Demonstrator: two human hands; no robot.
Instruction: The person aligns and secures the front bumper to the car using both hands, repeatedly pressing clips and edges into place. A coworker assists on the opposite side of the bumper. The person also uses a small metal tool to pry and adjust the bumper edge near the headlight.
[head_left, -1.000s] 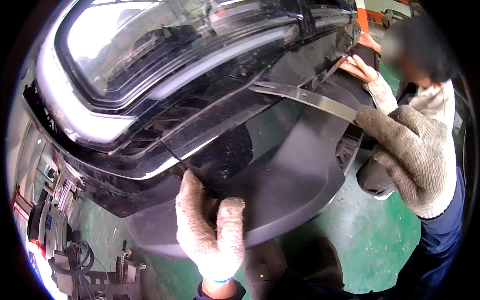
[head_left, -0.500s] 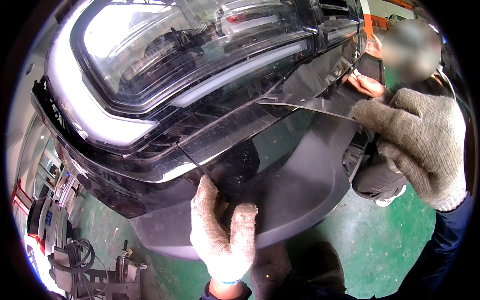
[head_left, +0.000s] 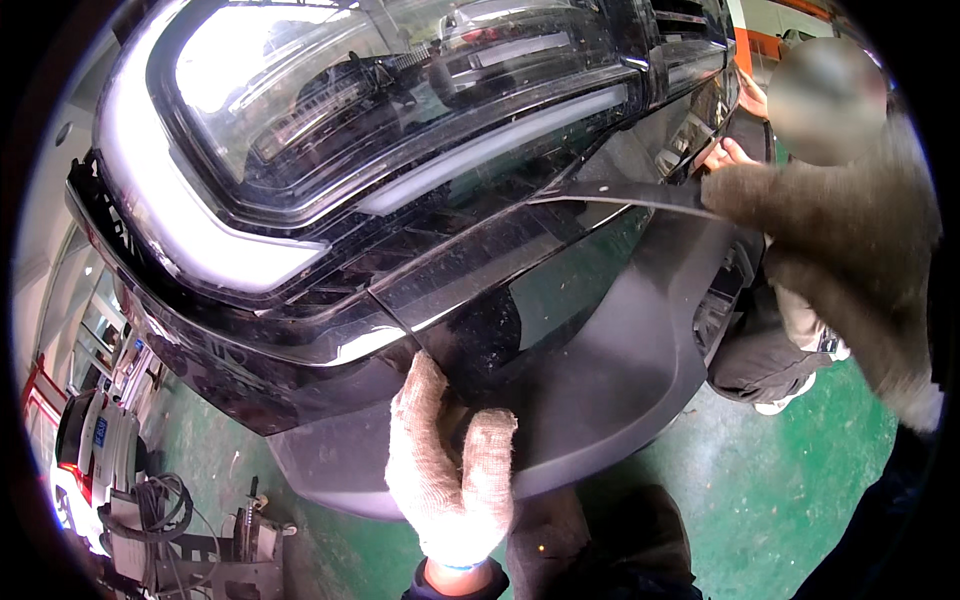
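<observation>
My left hand (head_left: 452, 470), in a pale knit glove, rests at the lower front of a black car bumper (head_left: 465, 335). Its index finger and thumb are stretched apart; the fingertip touches the bumper near a vertical seam. At the right, my gloved right hand (head_left: 835, 255) is smeared by motion. It grips the outer end of a flat, dark, thin strip (head_left: 650, 194) with a small hole. The strip's inner tip reaches the gap below the headlight (head_left: 340, 130); whether it goes inside, I cannot tell. Matte grey lower trim (head_left: 610, 370) curves under the bumper.
Another person's bare hand (head_left: 728, 152) is at the bumper's far right end, with that person crouching beside it. A cart (head_left: 225, 575) with coiled cable (head_left: 150, 510) stands on the green floor (head_left: 760, 500) at lower left. A white car (head_left: 115, 450) stands behind it.
My right hand and the strip's outer end have risen slightly, so the strip lies flatter. My left hand stays against the bumper. The view has shifted a little.
</observation>
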